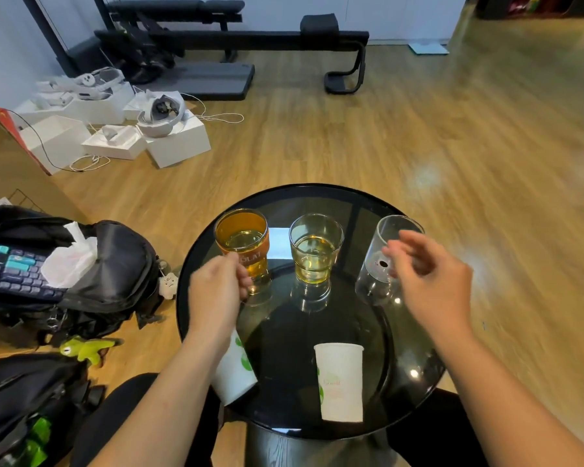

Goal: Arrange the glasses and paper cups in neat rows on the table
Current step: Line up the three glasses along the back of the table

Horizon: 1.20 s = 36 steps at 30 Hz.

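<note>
Reaching over the round black table (216, 230), both hands are in the far row of glasses. The left hand (216, 294) has its fingers curled toward the orange glass (243, 241), and the fingertips touch its lower side near the printed letters; I cannot tell if the grip is really closed around it. This glass stands upright at the far left and has yellow liquid inside. The right hand (429, 281) is half open, the fingers loosely bent and a little spread, blurred by motion. It is just beside the empty glass (388, 261) at the far right, maybe touching it, but it does not wrap it. This glass looks tilted. Between them stands the middle glass (316, 254), upright, with yellow liquid, and no hand touches it.

Two paper cups are in the near row. The left cup (236, 372) is partly hidden under the left forearm and leans to one side. The right cup (341, 382) is in clear view, near the front edge, with a green mark on its side.

On the floor at the left lies a black bag (115, 264) with a keyboard (11, 267) in it.
</note>
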Tool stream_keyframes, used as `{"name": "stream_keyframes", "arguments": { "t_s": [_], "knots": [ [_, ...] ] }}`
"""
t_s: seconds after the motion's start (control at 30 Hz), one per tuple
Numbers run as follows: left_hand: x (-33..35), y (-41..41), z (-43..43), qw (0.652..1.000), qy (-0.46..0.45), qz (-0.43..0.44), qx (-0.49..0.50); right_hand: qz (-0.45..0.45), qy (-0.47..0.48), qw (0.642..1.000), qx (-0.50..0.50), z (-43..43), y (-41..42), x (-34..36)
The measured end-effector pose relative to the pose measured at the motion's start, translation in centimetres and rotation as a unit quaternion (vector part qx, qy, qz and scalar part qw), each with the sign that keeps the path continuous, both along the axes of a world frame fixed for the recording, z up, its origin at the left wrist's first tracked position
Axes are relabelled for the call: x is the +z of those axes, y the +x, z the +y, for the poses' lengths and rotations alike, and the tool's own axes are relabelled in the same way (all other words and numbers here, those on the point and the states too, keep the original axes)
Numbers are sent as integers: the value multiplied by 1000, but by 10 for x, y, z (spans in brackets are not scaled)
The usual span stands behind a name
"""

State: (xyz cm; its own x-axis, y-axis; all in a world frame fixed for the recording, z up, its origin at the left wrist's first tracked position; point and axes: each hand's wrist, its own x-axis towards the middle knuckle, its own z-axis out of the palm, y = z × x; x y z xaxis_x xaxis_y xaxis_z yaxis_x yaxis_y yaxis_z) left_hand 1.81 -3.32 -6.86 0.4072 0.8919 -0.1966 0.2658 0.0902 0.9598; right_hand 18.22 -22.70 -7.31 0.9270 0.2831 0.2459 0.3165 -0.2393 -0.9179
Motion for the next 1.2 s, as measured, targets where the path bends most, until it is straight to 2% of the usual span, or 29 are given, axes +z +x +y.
{"name": "stream_keyframes", "arguments": {
  "t_s": [0.1,0.2,0.37,0.43,0.57,0.87,1.0,1.2],
  "knots": [
    [-1,2,17,994,40,-70,80,-38,80,992,-94,-13,15,4],
    [-8,5,32,989,51,-73,117,-41,85,987,-133,-26,36,-2],
    [-34,10,44,992,113,64,6,100,-15,993,-55,-34,65,-28],
    [-42,14,44,991,111,78,-16,126,-49,991,-15,-32,70,-34],
    [-47,15,51,993,90,66,-31,146,-60,987,25,-30,74,-37],
    [-42,19,67,983,136,78,-97,169,-68,981,67,-24,72,-41],
    [-43,25,75,975,162,99,-116,166,-80,980,72,-21,72,-43],
    [-36,24,74,975,153,112,-112,161,-96,980,62,-20,72,-42]
  ]
}}
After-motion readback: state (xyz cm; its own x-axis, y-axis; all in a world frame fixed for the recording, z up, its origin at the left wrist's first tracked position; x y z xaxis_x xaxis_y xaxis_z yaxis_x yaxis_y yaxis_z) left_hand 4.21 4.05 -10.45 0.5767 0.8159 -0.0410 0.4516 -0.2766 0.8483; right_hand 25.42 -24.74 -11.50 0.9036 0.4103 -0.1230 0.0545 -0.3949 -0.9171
